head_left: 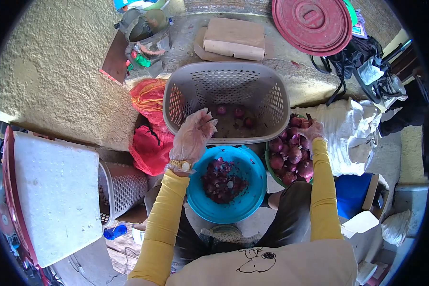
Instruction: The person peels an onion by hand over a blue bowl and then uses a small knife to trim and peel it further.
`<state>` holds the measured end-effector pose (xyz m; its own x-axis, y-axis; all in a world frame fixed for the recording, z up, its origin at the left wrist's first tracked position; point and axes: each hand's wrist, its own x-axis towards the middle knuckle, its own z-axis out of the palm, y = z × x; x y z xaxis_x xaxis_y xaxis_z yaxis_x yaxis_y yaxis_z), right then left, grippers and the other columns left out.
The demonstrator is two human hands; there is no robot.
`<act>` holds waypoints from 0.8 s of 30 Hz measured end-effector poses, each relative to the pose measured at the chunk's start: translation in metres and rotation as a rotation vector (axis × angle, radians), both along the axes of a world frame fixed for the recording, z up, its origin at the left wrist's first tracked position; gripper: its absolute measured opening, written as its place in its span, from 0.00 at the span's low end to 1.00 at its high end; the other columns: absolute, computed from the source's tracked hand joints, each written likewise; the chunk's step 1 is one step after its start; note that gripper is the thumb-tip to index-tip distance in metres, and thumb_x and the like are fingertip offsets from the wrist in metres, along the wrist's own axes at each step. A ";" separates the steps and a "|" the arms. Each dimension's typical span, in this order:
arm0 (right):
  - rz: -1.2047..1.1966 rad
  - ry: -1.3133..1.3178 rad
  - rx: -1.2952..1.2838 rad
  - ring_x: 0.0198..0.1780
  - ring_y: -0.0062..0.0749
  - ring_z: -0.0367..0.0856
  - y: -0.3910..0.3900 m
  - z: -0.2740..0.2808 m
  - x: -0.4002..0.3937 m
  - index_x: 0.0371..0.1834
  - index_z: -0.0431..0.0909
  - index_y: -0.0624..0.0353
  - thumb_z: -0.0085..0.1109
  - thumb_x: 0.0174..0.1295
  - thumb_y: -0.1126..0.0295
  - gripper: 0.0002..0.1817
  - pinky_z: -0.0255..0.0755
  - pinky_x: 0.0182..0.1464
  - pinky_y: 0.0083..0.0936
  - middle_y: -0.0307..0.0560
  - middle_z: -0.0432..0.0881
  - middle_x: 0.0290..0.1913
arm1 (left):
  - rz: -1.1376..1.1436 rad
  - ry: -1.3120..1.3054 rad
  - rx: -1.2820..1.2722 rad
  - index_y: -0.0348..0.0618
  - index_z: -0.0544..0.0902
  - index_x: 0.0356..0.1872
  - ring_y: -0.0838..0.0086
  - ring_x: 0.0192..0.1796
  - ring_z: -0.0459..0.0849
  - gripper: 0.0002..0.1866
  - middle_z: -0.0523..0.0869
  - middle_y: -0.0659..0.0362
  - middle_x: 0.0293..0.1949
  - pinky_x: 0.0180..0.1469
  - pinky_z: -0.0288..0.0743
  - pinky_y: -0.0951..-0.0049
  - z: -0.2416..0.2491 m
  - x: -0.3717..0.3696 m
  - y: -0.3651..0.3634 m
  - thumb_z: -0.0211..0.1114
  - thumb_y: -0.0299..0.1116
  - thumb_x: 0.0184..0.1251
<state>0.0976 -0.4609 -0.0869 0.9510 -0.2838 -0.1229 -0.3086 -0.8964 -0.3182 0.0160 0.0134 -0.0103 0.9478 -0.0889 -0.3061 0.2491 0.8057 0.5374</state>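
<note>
My left hand [194, 135], in a clear plastic glove, reaches over the near left rim of the grey basket [226, 141]. Its fingers are curled, and whatever is inside them is hidden. Inside that basket lie several red onions [239, 112]. At the right, my gloved right hand [312, 130] is closed at the edge of a heap of red onions [291, 157] in a green basin [270, 170]. A short dark narrow thing [309, 116] sticks up from its fingers. Between my knees stands a blue basin [226, 215] with onion skins [222, 182] in it.
Red mesh sacks [150, 148] lean left of the grey basket. A white foam board [57, 195] and a pale perforated basket [126, 186] stand farther left. White sacks [350, 131] lie at the right. Cardboard [235, 38] and a red lid [312, 24] sit on the ledge ahead.
</note>
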 end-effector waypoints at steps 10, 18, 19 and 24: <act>-0.098 0.099 0.258 0.44 0.28 0.88 -0.006 0.015 -0.002 0.57 0.86 0.62 0.80 0.57 0.59 0.28 0.81 0.50 0.28 0.45 0.92 0.43 | -0.041 0.006 0.111 0.39 0.80 0.61 0.63 0.55 0.84 0.19 0.84 0.55 0.51 0.55 0.81 0.68 0.002 -0.001 -0.005 0.64 0.40 0.79; 0.285 0.109 0.917 0.49 0.32 0.85 0.130 0.158 -0.060 0.66 0.79 0.68 0.74 0.63 0.50 0.37 0.77 0.59 0.24 0.44 0.89 0.51 | -0.276 -0.246 0.596 0.38 0.72 0.70 0.72 0.54 0.82 0.30 0.80 0.58 0.56 0.59 0.78 0.70 0.019 -0.007 -0.027 0.71 0.39 0.73; 0.257 0.260 1.011 0.48 0.30 0.85 0.153 0.173 -0.066 0.65 0.80 0.68 0.74 0.63 0.49 0.37 0.77 0.57 0.25 0.44 0.88 0.50 | -0.347 -0.304 0.588 0.39 0.68 0.74 0.70 0.57 0.80 0.35 0.79 0.57 0.58 0.64 0.75 0.68 0.030 -0.014 -0.034 0.73 0.36 0.71; 0.353 0.406 1.179 0.47 0.27 0.83 0.207 0.146 -0.082 0.61 0.82 0.68 0.75 0.60 0.48 0.36 0.77 0.54 0.26 0.45 0.87 0.49 | -0.555 -0.445 0.593 0.39 0.61 0.80 0.69 0.69 0.73 0.45 0.76 0.55 0.67 0.75 0.66 0.64 0.045 -0.030 -0.042 0.78 0.32 0.66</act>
